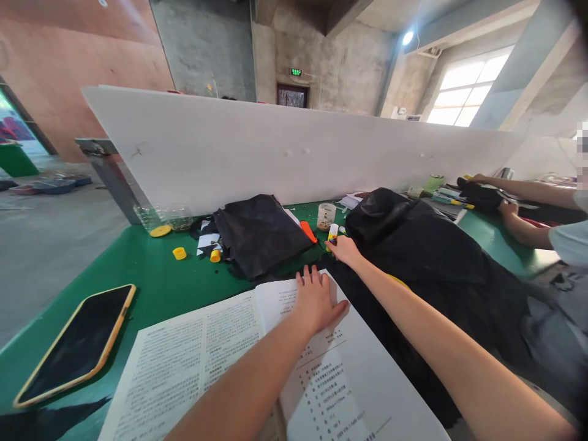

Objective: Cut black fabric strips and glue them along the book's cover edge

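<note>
An open book [179,349] with printed pages lies in front of me on the green table. My left hand [316,300] rests flat on its right page near the top edge, fingers spread. Beyond the book, my right hand [342,250] has its fingers closed around a glue stick [333,233] with a white top and a yellow label. The glue stick is upright, close to a clear jar [326,215] with small bits inside. An orange-handled tool [308,231] lies just left of it; its other end is hidden under black fabric.
Folded black fabric [264,236] lies behind the book, with a larger black heap [413,239] at right. Yellow caps [179,253] and a phone [76,343] are at left. A white partition [257,147] borders the table's back. Another person's hands [508,208] work at far right.
</note>
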{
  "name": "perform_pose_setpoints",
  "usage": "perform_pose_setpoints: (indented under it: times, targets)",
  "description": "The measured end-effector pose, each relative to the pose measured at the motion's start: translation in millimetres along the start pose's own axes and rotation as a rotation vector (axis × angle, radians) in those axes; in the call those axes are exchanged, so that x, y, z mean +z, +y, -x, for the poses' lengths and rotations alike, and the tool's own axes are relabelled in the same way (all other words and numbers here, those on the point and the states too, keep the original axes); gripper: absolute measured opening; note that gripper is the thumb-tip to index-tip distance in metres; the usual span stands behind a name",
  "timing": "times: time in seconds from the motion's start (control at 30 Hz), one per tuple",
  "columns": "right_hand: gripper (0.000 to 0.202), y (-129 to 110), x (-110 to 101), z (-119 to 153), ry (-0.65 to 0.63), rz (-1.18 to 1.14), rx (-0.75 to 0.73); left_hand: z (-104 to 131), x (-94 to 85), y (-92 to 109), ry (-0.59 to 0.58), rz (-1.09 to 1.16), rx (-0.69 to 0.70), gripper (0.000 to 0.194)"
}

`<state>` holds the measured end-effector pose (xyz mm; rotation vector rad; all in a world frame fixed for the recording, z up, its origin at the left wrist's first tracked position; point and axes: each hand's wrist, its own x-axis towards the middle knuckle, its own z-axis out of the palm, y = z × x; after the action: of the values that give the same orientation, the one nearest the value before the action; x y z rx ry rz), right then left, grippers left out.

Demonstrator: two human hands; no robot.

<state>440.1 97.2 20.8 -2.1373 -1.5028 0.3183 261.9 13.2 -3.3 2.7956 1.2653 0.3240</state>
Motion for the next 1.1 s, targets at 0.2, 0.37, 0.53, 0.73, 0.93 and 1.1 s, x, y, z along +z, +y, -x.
perform_pose_setpoints:
  times: [0.2,0.37,0.53,0.73,0.93,1.1]
  targets:
    - [0.048,-6,-13,8,-0.014,0.186,0.007,2,-3.6,1,-0.016,-0.018,-0.001,0.086]
    - [0.039,-18,-26,36,0.165,0.259,-0.127,2,-10.4,3,-0.1,-0.021,-0.004,0.087]
    - [0.02,-29,-13,58,-0.03,0.2,-0.576,-1,-7.9,4,-0.128,-0.005,-0.018,0.091]
    - [0.03,-13,12,56,-0.105,0.13,-0.803,1,-4.7,0,0.017,0.027,0.02,0.092]
    - [0.03,-1,20,55,-0.058,0.091,-0.819,5,-21.0,2,0.133,-0.024,0.085,0.058]
    - [0.03,-6,18,58,-0.057,0.191,-0.871,-1,-34.1,-16,0.017,0.025,0.151,0.025]
